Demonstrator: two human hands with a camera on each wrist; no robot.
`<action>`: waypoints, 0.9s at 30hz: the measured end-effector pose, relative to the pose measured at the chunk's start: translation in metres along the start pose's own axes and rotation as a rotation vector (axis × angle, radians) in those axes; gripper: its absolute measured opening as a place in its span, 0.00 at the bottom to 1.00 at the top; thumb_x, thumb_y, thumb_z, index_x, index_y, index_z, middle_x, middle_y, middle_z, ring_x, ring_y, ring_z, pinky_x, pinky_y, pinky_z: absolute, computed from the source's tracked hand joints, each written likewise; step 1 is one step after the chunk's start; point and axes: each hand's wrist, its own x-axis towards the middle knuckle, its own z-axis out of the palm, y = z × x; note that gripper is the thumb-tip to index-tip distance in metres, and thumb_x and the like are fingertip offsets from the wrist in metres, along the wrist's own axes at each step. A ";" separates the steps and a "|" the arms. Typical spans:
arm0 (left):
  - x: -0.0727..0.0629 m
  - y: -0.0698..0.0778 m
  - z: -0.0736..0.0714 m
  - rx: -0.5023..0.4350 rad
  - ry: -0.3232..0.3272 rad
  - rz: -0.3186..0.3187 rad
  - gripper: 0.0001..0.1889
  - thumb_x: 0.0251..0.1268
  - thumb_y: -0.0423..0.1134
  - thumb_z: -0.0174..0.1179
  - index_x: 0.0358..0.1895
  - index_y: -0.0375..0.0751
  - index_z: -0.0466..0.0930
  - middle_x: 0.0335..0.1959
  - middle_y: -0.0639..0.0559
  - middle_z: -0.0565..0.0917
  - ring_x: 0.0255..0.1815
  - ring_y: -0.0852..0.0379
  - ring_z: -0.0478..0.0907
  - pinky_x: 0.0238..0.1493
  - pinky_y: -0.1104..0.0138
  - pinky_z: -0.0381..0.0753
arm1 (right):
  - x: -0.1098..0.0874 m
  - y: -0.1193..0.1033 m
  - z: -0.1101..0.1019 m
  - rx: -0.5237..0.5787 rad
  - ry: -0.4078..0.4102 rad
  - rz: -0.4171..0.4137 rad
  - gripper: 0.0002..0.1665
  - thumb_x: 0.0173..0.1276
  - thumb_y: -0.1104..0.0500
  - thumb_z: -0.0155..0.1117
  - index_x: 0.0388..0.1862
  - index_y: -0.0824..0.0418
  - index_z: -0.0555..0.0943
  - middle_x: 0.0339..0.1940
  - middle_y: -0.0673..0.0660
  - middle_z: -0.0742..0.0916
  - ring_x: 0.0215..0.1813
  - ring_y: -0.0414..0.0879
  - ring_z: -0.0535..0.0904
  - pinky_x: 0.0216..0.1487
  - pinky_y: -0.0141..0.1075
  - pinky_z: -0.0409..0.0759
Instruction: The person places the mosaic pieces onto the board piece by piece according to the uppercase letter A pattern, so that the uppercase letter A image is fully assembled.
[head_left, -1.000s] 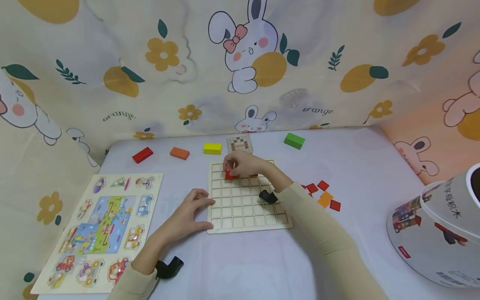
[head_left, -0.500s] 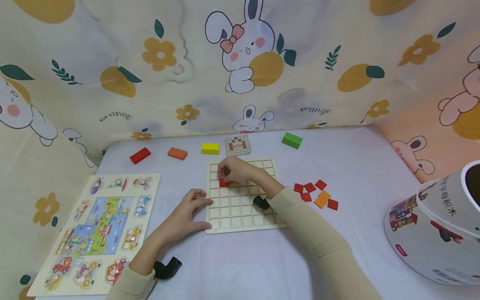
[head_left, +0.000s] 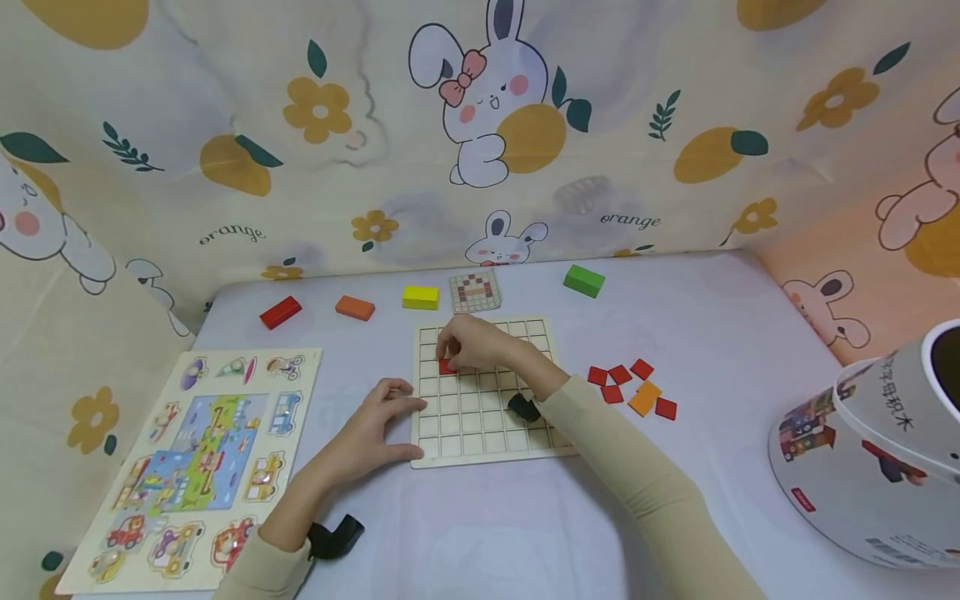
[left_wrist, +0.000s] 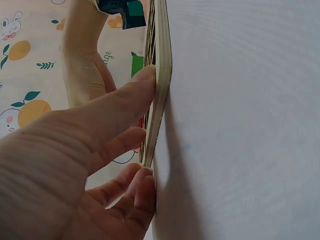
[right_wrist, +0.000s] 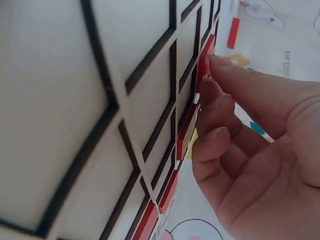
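My right hand (head_left: 480, 343) pinches a red square tile (head_left: 446, 367) at a cell near the upper left of the wooden grid board (head_left: 471, 425). In the right wrist view, thumb and fingertips hold that red tile (right_wrist: 204, 65) right at the board, and several other red tiles (right_wrist: 169, 192) sit in cells past it. Beside the board's left edge, my left hand (head_left: 382, 425) rests spread, fingertips and thumb touching the edge. The left wrist view shows its thumb laid along the board's side (left_wrist: 161, 85). My right hand hides part of the upper cells.
Loose red tiles (head_left: 597, 376) and an orange tile (head_left: 645, 398) lie right of the board. Behind it are red (head_left: 281, 312), orange (head_left: 355, 307), yellow (head_left: 421, 297) and green (head_left: 584, 281) blocks and a pattern card (head_left: 475, 291). A picture puzzle (head_left: 296, 375) lies left, a bucket (head_left: 847, 492) right.
My right hand has shifted slightly left and toward me with the red tile, down to a lower cell, and has barely moved in the last half second. My left hand stays at the board's edge.
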 end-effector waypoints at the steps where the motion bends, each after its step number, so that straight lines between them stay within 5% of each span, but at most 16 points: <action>1: 0.000 0.000 0.000 0.000 -0.003 -0.004 0.33 0.49 0.40 0.79 0.61 0.41 0.79 0.65 0.46 0.66 0.62 0.50 0.66 0.67 0.51 0.68 | -0.001 0.001 -0.001 0.017 0.002 -0.014 0.07 0.62 0.70 0.70 0.38 0.63 0.87 0.29 0.51 0.82 0.33 0.43 0.73 0.34 0.31 0.72; 6: 0.000 0.002 -0.001 0.001 -0.005 -0.021 0.33 0.49 0.40 0.79 0.62 0.41 0.79 0.65 0.47 0.66 0.62 0.50 0.66 0.68 0.51 0.67 | -0.022 0.015 -0.019 0.166 0.017 -0.075 0.11 0.64 0.70 0.67 0.45 0.69 0.84 0.31 0.55 0.83 0.33 0.45 0.76 0.38 0.33 0.76; 10: 0.000 0.002 0.000 0.002 -0.001 -0.029 0.33 0.48 0.39 0.79 0.62 0.42 0.79 0.65 0.47 0.66 0.62 0.50 0.66 0.68 0.52 0.67 | -0.058 0.037 -0.044 0.273 0.013 -0.056 0.15 0.66 0.68 0.67 0.51 0.71 0.82 0.34 0.57 0.85 0.37 0.49 0.79 0.42 0.38 0.79; 19: 0.002 0.001 0.002 0.008 0.002 -0.025 0.33 0.48 0.41 0.79 0.62 0.43 0.80 0.66 0.48 0.66 0.63 0.50 0.66 0.68 0.52 0.67 | -0.151 0.088 -0.065 0.201 -0.024 0.218 0.12 0.64 0.67 0.69 0.47 0.66 0.83 0.30 0.56 0.80 0.36 0.50 0.77 0.37 0.37 0.76; 27: 0.001 -0.001 0.002 0.012 0.007 -0.029 0.33 0.48 0.41 0.79 0.62 0.43 0.80 0.65 0.49 0.66 0.62 0.52 0.66 0.67 0.53 0.69 | -0.178 0.104 -0.058 0.168 0.023 0.288 0.16 0.61 0.63 0.74 0.47 0.65 0.82 0.32 0.55 0.79 0.37 0.50 0.73 0.37 0.36 0.76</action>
